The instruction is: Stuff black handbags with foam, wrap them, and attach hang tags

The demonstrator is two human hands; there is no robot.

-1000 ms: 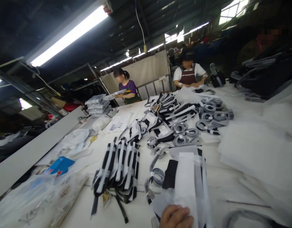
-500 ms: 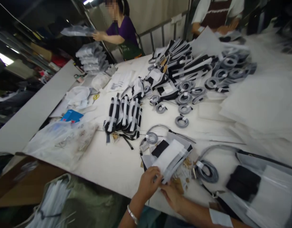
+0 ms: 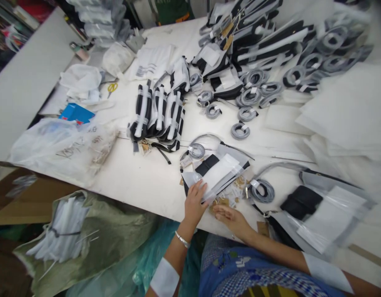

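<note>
In front of me lies a flat grey-and-black bag (image 3: 216, 192) with a white sheet (image 3: 223, 170) and a black piece (image 3: 207, 165) on it. My left hand (image 3: 195, 203) rests on the bag's near edge, fingers stretched over the sheet's lower end. Just right of it, my right hand (image 3: 232, 218) is apart from the bag, palm turned sideways and fingers extended, with nothing visible in it. It is beside a small heap of brown tags (image 3: 223, 201) and white tag strings. A coiled grey strap (image 3: 196, 151) lies at the bag's far left.
Another such bag (image 3: 320, 214) with a coiled strap (image 3: 262, 191) lies to the right. Three wrapped black-and-white bundles (image 3: 159, 109), more coils (image 3: 240, 130) and stacked white sheets (image 3: 357, 111) are farther back. At left are yellow scissors (image 3: 112, 88), a plastic bag (image 3: 63, 148) and an open sack (image 3: 116, 231).
The view has tipped downward. My right hand has come away from the bag's near edge and its fingers have straightened. My left hand has flattened on the bag.
</note>
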